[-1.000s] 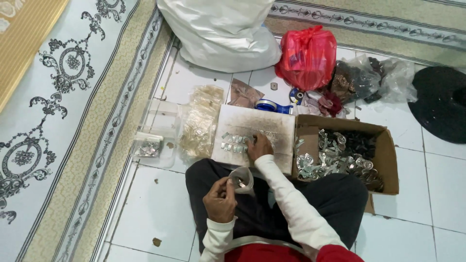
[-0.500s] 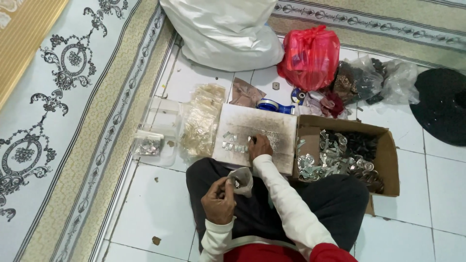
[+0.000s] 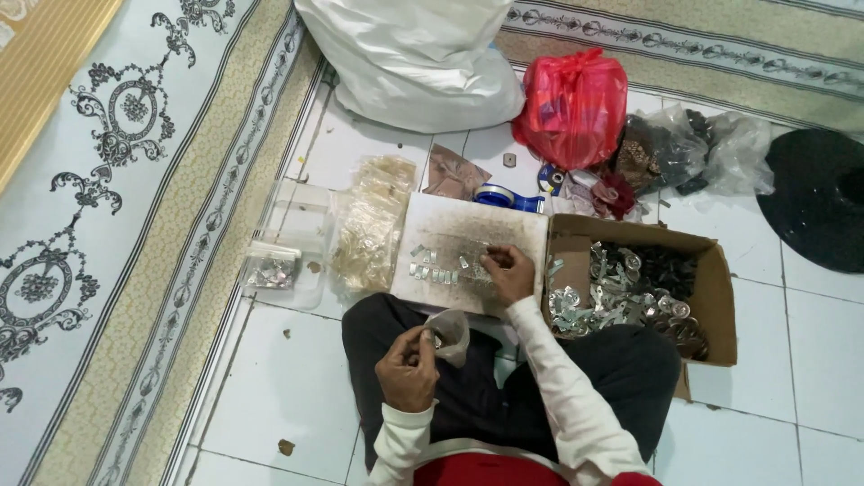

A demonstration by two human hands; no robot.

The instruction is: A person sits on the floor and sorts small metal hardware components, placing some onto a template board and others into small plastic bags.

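The left hand (image 3: 407,367) is closed around the top of a small clear bag (image 3: 447,335) over the lap. It should keep the bag's mouth open and steady so nothing spills. The right hand (image 3: 508,273) rests on the white board (image 3: 468,218), fingers pinched narrow on little metal pieces (image 3: 432,267). Picking just a few at a time looks easiest. A cardboard box (image 3: 711,297) of metal parts sits beside it.
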